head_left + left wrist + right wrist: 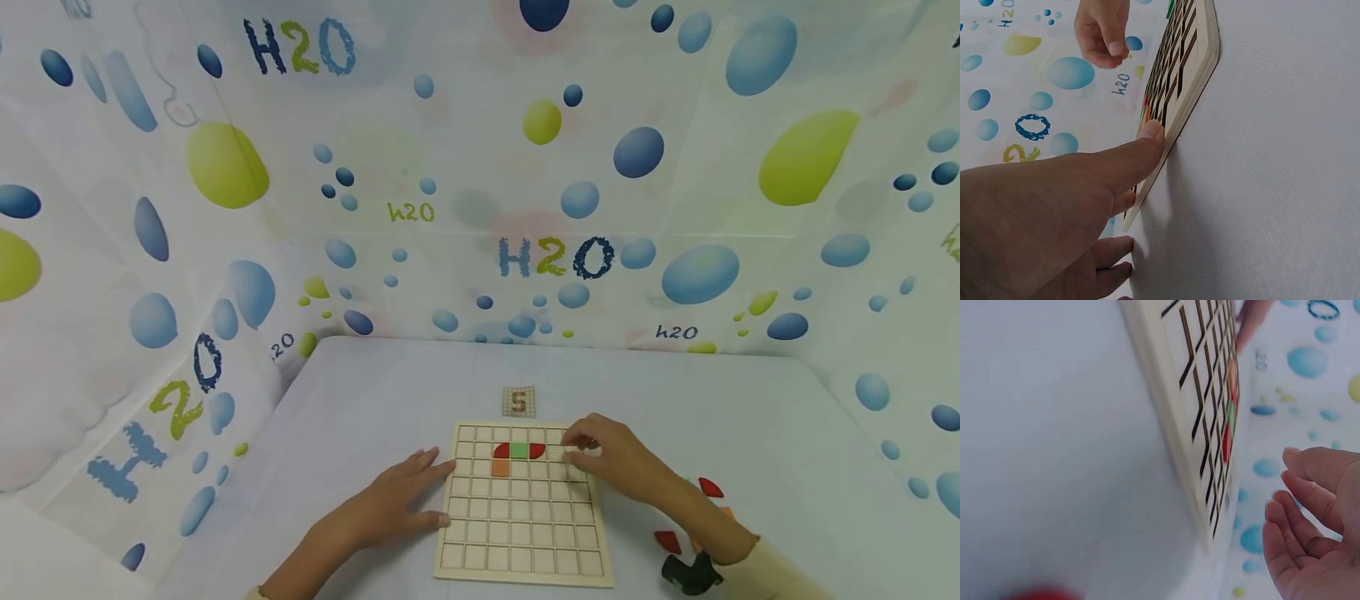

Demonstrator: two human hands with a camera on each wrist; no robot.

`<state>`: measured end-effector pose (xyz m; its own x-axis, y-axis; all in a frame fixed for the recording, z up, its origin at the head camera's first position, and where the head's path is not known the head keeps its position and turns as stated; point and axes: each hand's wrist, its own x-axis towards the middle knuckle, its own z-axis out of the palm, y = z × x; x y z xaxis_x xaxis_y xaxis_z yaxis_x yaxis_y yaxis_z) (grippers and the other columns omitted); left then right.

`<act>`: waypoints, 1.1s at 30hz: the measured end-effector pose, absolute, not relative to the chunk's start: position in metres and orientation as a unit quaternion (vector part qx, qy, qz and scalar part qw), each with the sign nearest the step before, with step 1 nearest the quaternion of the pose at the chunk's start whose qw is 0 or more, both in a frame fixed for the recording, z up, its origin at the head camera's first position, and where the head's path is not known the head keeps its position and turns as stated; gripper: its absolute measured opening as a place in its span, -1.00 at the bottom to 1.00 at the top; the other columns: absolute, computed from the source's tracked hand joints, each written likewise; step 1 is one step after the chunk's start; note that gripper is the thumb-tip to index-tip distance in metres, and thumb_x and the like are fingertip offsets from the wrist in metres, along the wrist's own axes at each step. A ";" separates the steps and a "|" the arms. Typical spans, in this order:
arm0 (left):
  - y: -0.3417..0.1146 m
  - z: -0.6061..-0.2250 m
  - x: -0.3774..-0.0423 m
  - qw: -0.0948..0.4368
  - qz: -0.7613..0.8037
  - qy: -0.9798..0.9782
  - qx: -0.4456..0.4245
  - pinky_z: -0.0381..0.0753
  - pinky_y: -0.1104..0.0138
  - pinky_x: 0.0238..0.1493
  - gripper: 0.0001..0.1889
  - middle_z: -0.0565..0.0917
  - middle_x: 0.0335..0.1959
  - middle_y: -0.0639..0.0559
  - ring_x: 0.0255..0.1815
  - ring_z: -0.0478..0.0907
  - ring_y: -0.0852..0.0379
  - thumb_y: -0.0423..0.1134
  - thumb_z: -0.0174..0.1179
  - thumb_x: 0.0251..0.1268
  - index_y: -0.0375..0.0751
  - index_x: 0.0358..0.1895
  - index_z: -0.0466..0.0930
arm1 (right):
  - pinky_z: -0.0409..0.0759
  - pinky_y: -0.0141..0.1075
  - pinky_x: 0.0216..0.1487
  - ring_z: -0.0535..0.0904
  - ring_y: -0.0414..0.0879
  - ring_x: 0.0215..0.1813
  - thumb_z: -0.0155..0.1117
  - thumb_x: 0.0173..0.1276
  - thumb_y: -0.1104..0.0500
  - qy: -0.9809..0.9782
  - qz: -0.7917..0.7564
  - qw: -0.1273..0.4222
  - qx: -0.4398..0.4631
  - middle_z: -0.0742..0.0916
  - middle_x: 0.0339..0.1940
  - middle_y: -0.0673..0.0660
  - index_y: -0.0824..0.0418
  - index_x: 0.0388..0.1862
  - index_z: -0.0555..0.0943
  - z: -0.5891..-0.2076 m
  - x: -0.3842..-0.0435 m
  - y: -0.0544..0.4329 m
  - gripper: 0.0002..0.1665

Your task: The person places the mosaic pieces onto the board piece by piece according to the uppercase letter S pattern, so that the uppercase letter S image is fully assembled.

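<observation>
A square wooden grid board lies on the table. Near its far side sit two red curved tiles with a green square tile between them, and an orange square tile lies just below the left red one. My left hand touches the board's left edge with fingers spread; in the left wrist view its thumb rests on the rim. Over the board's far right corner hovers my right hand, fingers loosely bent. In the right wrist view this hand shows nothing between thumb and fingers.
Beyond the board lies a small gridded card with an S-shaped figure. Right of the board are loose red tiles, some orange pieces partly hidden by the right forearm, and a dark object by the sleeve. A patterned curtain hangs behind the table.
</observation>
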<state>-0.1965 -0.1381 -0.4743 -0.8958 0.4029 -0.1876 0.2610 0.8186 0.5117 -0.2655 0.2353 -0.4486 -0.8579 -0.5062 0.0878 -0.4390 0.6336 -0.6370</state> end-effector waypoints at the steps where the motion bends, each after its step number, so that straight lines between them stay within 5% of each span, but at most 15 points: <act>1: -0.138 -0.474 -0.196 0.144 0.244 0.942 0.178 0.16 -0.37 0.56 -0.12 0.17 0.71 -0.20 0.71 0.05 -0.32 0.37 0.30 0.34 0.14 0.64 0.29 | 0.70 -0.22 0.09 0.61 -0.21 -0.02 0.43 0.50 0.10 0.905 -0.340 0.045 -0.252 0.72 -0.04 -0.08 0.08 0.03 0.72 -0.449 -0.265 0.244 -0.80; 13: -0.139 -0.474 -0.196 0.145 0.245 0.941 0.182 0.16 -0.38 0.54 -0.12 0.16 0.71 -0.23 0.71 0.05 -0.35 0.35 0.30 0.34 0.12 0.65 0.29 | 0.70 -0.43 0.04 0.68 -0.04 0.09 0.42 0.50 -0.08 0.925 -0.357 0.049 -0.116 0.75 0.10 0.09 0.20 0.22 0.68 -0.450 -0.255 0.356 -0.52; 18: -0.139 -0.475 -0.196 0.144 0.244 0.941 0.184 0.16 -0.39 0.54 -0.12 0.16 0.70 -0.24 0.70 0.06 -0.36 0.35 0.30 0.35 0.11 0.65 0.29 | 0.74 -0.37 0.00 0.66 0.01 0.07 0.39 0.52 -0.07 0.928 -0.358 0.071 -0.081 0.75 0.09 0.15 0.30 0.29 0.62 -0.456 -0.252 0.392 -0.43; 33: -0.138 -0.477 -0.197 0.140 0.242 0.943 0.182 0.19 -0.36 0.54 -0.12 0.18 0.70 -0.22 0.71 0.07 -0.33 0.37 0.28 0.35 0.12 0.65 0.29 | 0.62 -0.52 -0.02 0.60 0.00 0.14 0.45 0.47 -0.05 0.914 -0.370 0.154 -0.066 0.68 0.23 0.21 0.36 0.35 0.54 -0.470 -0.246 0.422 -0.33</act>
